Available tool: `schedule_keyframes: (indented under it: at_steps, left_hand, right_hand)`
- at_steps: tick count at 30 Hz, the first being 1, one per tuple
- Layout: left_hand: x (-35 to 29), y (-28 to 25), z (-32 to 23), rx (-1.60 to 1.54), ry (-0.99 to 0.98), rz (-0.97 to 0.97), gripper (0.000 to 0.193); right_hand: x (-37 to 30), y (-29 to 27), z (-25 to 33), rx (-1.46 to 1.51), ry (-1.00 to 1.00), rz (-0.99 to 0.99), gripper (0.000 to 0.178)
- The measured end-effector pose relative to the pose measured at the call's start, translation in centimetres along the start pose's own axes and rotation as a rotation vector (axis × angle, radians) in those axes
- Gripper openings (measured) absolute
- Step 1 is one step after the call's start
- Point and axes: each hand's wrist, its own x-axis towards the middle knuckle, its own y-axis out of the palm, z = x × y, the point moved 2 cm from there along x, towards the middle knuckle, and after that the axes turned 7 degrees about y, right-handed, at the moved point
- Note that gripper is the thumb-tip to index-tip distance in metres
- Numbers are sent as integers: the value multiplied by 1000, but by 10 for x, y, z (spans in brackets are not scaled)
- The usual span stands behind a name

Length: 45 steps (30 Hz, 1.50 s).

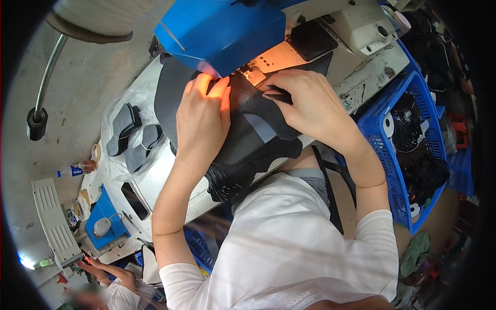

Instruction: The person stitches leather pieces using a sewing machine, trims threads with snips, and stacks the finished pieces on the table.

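A blue-covered sewing machine [222, 36] stands in front of me, its lit needle area [253, 75] glowing orange. Under it lies a black leather-like piece [237, 132] with a grey patch [261, 127] and dark, gathered edges hanging over the table's front. My left hand [201, 119] rests on this piece just left of the needle, fingers apart and tips pressing down. To the right of the needle, my right hand [310, 98] is closed, thumb against fingers, round a small dark pointed thing [278, 94] whose kind I cannot make out.
Cut grey and black pieces [138, 137] lie on clear plastic at the left. A phone [135, 200] rests near the table's left end, a bottle [77, 168] beyond. On the right stands a blue basket [380, 147] of black bundles. Another person [121, 297] sits at lower left.
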Motion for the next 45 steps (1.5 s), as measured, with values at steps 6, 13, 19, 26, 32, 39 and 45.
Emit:
schedule_keyframes:
  at_steps: [6, 13, 19, 26, 32, 39, 45]
  left_hand:
    - [-2, 3, -2, -111, 25, -67, 21]
    - [-1, 5, 9, -155, 50, -39, 20]
    - [2, 2, 17, -97, 153, -46, 20]
    - [-4, 0, 7, 63, 188, -49, 19]
    - [-6, -1, 7, 3, 197, -41, 22]
    - [2, -4, 3, 103, 168, 49, 28]
    - [-8, -6, -10, 77, 153, 12, 32]
  right_hand:
    - [10, 9, -2, -54, -96, -189, 17]
    - [13, 18, -2, -64, -94, -170, 21]
    - [0, 16, -6, -114, -145, -195, 13]
    - [-6, 8, -3, -106, -45, -64, 23]
    - [-7, 8, -2, -93, -41, -71, 23]
    - [-8, 10, -2, -93, -48, -96, 24]
    - [-8, 10, -3, -86, -39, -82, 25]
